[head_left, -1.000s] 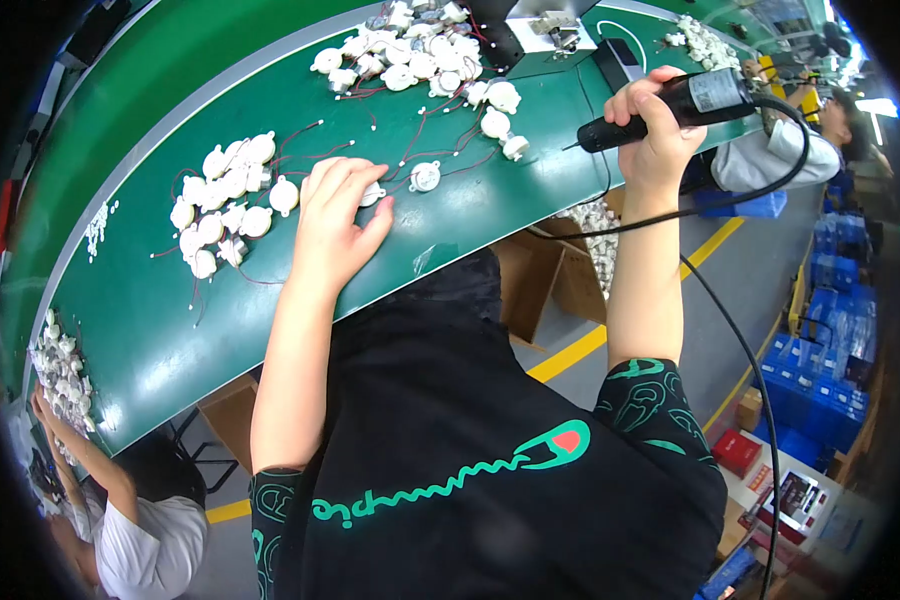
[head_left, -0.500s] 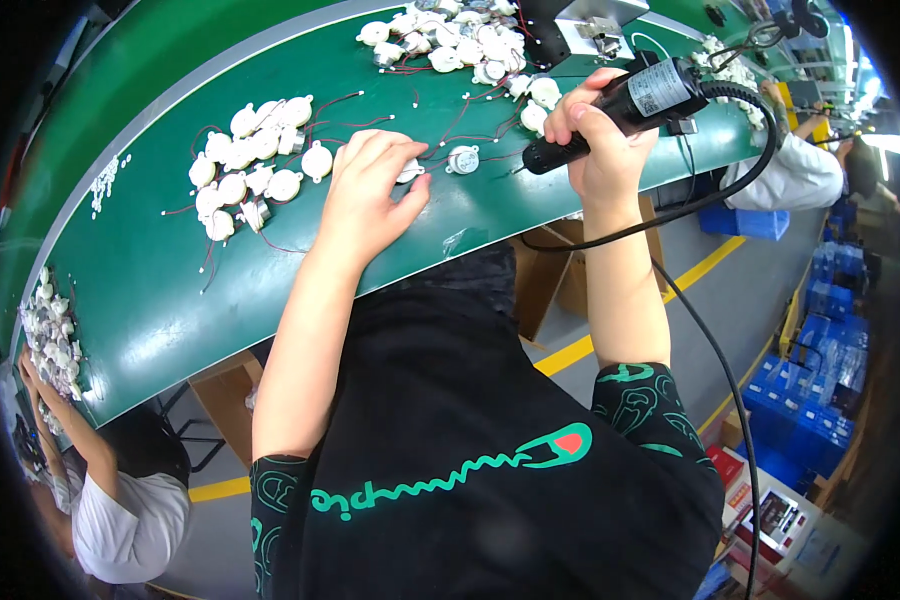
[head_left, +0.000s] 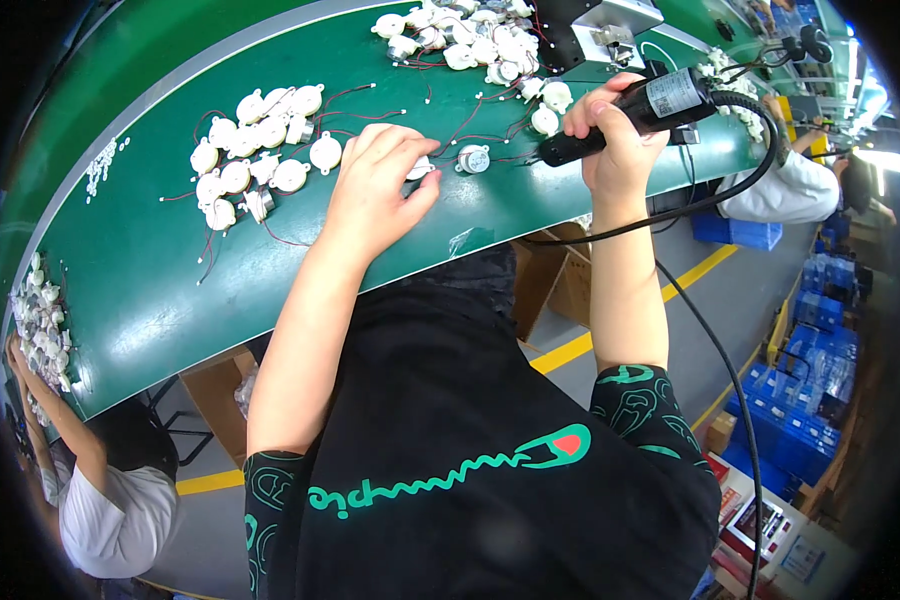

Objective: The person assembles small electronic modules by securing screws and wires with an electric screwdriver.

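Observation:
My right hand [head_left: 620,145] grips a black electric screwdriver [head_left: 658,103], tilted so its tip points left, near the table. My left hand [head_left: 375,190] rests on the green table with its fingers bent around a small white round motor [head_left: 422,168], which they partly cover. Between the screwdriver tip and my left hand lies a motor with a silver face [head_left: 473,158], touched by neither hand. Thin red and black wires with small plugs trail from the motors.
A heap of white motors [head_left: 270,130] lies left of my left hand, and a bigger heap [head_left: 480,45] at the back. Beside that stands a black and metal fixture [head_left: 610,35]. Small white pieces [head_left: 100,165] lie far left. The screwdriver's black cable [head_left: 715,350] hangs at right. Co-workers sit both sides.
The whole view has shifted slightly, with the table's things a little farther right. Both hands keep nearly the same places and grips; the screwdriver tip sits slightly higher relative to the silver-faced motor.

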Demonstrator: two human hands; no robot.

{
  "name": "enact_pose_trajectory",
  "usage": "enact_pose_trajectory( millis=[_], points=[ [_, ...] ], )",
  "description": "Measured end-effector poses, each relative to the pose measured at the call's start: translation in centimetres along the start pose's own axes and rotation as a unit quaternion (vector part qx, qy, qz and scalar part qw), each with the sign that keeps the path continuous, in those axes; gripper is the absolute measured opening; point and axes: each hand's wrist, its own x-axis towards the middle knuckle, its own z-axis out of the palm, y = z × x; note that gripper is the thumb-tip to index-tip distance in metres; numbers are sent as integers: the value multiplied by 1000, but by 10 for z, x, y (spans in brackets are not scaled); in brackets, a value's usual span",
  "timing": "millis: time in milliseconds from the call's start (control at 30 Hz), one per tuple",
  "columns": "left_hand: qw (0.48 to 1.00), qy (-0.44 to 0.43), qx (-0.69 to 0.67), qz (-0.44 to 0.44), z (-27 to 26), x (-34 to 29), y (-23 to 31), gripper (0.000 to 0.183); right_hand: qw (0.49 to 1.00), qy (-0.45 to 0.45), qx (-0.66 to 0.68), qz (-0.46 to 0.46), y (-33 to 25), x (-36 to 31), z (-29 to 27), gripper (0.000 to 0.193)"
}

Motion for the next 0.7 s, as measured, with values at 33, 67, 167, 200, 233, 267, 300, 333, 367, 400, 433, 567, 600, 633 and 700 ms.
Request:
enact_pose_trajectory(
  millis=[33,67,167,200,233,267,300,333,367,400,433,567,600,633,700],
  points=[
    [1000,-1,1,-1,0,0,0,30,1000,0,0,0,0,1,-1,28],
    [1000,-3,3,-2,-1,0,1,30,1000,2,0,-4,1,3,-1,27],
    [1000,-7,2,-7,0,-1,1,30,1000,7,-4,-11,0,4,-1,27],
    [1000,-7,2,-8,0,-1,1,30,1000,8,-7,-14,0,5,-1,26],
    [1000,-7,0,-7,-1,-1,1,29,1000,8,-7,-13,1,4,-1,26],
    [1000,-7,-1,-7,-1,-1,1,29,1000,10,-2,-11,1,4,-1,26],
    [1000,-6,-1,-7,-1,-1,1,29,1000,13,3,-8,1,5,-2,26],
    [1000,-10,-1,-8,-1,-1,1,29,1000,12,2,-8,0,5,-2,26],
    [1000,-13,-1,-10,-1,0,0,29,1000,12,6,-7,-2,4,-1,26],
    [1000,-13,0,-10,-1,0,0,29,1000,11,11,-6,-3,4,0,27],
    [1000,-12,-3,-10,-1,0,-1,29,1000,9,11,-6,-5,4,2,27],
    [1000,-18,-14,-18,-5,0,-1,31,999,0,38,-23,-27,13,7,28],
    [1000,-15,-12,-15,-5,0,-1,31,998,-8,46,-38,-35,19,8,27],
    [999,-23,-11,-23,-5,1,-1,32,997,-16,53,-54,-45,28,7,27],
    [999,-28,-8,-20,-5,3,1,33,995,-26,31,-93,-72,52,7,23]
  ],
)
